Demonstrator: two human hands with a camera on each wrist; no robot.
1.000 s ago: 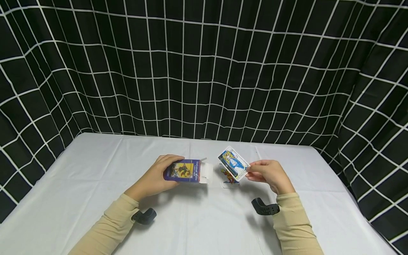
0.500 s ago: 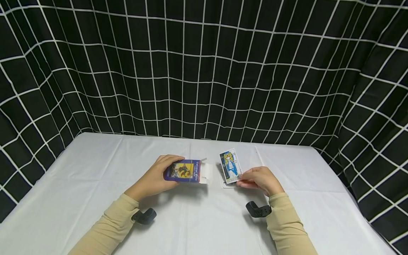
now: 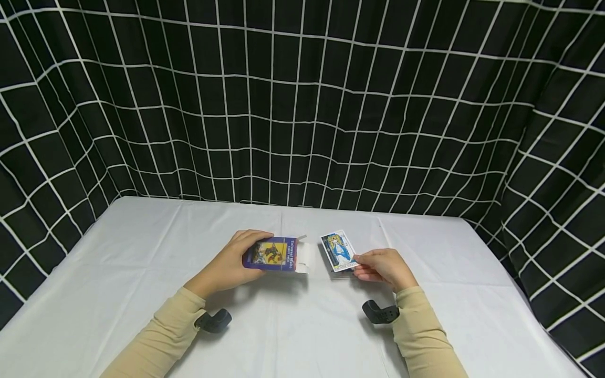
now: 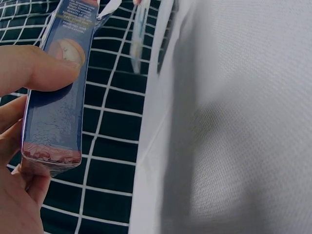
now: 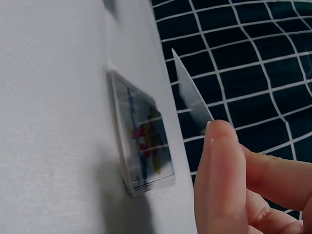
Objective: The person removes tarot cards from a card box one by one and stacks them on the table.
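In the head view my left hand (image 3: 230, 262) grips a blue-purple tarot card box (image 3: 270, 254) above the table, its open flap end facing right. The left wrist view shows the thumb pressed on the narrow side of the box (image 4: 58, 117). My right hand (image 3: 385, 268) pinches a tarot card (image 3: 338, 251) with a blue-robed figure by its lower right corner. Under that card, a small stack of cards (image 5: 141, 136) lies on the table, apart from the held card in the right wrist view. The held card covers most of the stack in the head view.
A white cloth covers the table (image 3: 293, 336). Black curtains with a white grid (image 3: 302, 105) stand along the back and sides. Each wrist carries a dark wrist device, such as the one on the right (image 3: 380, 312).
My right hand has moved left and slightly down with the card, bringing it lower over the stack and turning it. The left hand and box have stayed in place.
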